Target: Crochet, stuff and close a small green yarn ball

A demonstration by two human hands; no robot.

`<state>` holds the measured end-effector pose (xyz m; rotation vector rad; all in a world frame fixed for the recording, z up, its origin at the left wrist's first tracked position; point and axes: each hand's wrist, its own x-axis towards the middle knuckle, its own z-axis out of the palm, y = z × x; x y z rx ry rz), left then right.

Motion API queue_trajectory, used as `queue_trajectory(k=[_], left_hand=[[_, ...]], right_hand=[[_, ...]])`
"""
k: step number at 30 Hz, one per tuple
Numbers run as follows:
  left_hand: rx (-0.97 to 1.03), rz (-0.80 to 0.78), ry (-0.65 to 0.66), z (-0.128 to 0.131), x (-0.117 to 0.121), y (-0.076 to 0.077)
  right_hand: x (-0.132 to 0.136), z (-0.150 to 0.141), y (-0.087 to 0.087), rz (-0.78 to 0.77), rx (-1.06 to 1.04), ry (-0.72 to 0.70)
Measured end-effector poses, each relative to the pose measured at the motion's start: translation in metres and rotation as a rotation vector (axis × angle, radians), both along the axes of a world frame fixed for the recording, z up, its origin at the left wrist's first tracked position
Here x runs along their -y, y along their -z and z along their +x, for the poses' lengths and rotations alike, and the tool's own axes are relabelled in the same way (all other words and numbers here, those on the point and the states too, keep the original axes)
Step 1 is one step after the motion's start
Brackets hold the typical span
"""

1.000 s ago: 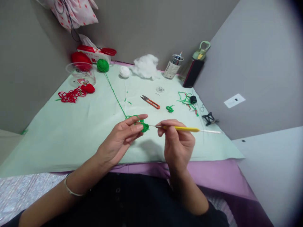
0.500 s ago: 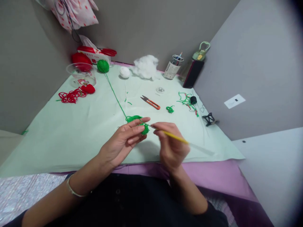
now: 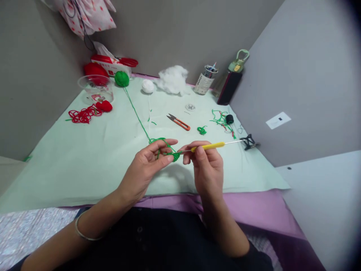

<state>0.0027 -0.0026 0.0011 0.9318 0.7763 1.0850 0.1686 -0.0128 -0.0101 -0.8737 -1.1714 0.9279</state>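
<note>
Plainly, both hands were close together over the near middle of the table, the left hand on the left and the right hand on the right. The left hand's grip was pinched nearly closed, thumb against fingers, on a small green crocheted piece, its index finger stretched out above. The right hand's grip was closed around the yellow handle of a hook, whose thin metal shaft reached left to the piece; whether its tip sat inside a stitch was too small to tell. From the hands, green yarn ran far and left to a green ball, with loose loops gathered just beyond the left fingers. The likeliest fault, it seemed, was a stitch slipping off the shaft if the hook tilted or drew back too far, and a badly placed tip could have split the strand. Those slack loops could have knotted under a hard pull, and the white thread close to the yarn could have been dragged in. So little of the piece showed past the thumb that a loosened pinch could have let it twist.
</note>
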Motion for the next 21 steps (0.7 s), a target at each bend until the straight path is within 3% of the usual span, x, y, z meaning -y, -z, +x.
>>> queue_trajectory(k=[4,8,10,12,14,16,19,21], left_hand=[[-0.063,0.062,-0.037,-0.002,0.001,0.002],[-0.188,0.121,-0.118,0.001,0.004,0.003],[-0.13,0.09,-0.123,0.004,0.005,0.004],[0.017,-0.025,-0.042,0.005,0.003,0.004],[0.154,-0.18,0.064,0.005,-0.001,0.004],[0.216,-0.265,0.112,0.002,-0.005,0.004],[0.21,-0.222,0.081,0.0,-0.007,0.001],[0.174,-0.168,0.071,0.0,-0.005,-0.001]], right_hand=[[0.007,-0.001,-0.005,0.079,0.133,0.066],[0.014,-0.005,0.0,0.307,0.53,0.188],[0.014,-0.007,0.006,0.475,0.722,0.281],[0.013,-0.009,0.011,0.576,0.795,0.358],[0.011,-0.009,0.011,0.542,0.704,0.365],[0.01,-0.008,0.006,0.397,0.489,0.308],[0.007,-0.006,-0.002,0.187,0.183,0.192],[0.005,-0.006,-0.004,0.129,0.158,0.117]])
